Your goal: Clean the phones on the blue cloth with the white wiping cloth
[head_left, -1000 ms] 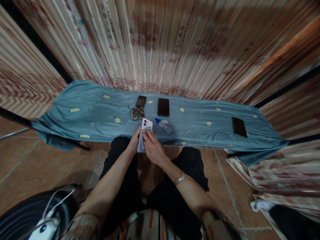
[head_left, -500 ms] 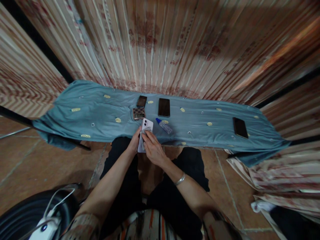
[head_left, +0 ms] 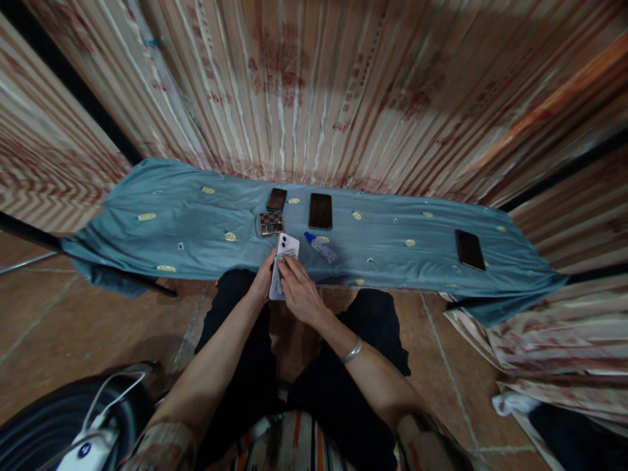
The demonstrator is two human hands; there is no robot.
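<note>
A pale lilac smartphone (head_left: 288, 243) is held over my lap at the table's near edge, its camera side up. My left hand (head_left: 263, 280) grips it along the left side. Pressed on the phone's back is a small greyish cloth (head_left: 283, 259), under the fingers of my right hand (head_left: 300, 288). Much of the cloth is hidden by those fingers. Just beyond the phone lies a checkered compact-like case (head_left: 271, 224). A clear bottle with a blue cap (head_left: 321, 248) rests on its side to the right.
A blue cloth (head_left: 196, 242) with yellow prints covers the narrow table. On it lie a small dark case (head_left: 277, 199), a dark phone (head_left: 320, 211) and another dark phone (head_left: 470, 249) far right. Striped curtains (head_left: 314, 98) hang behind. A white power strip (head_left: 88, 448) is at lower left.
The view has shifted very slightly. Both hands keep nearly the same place on the phone, with the cloth still under the right fingers.
</note>
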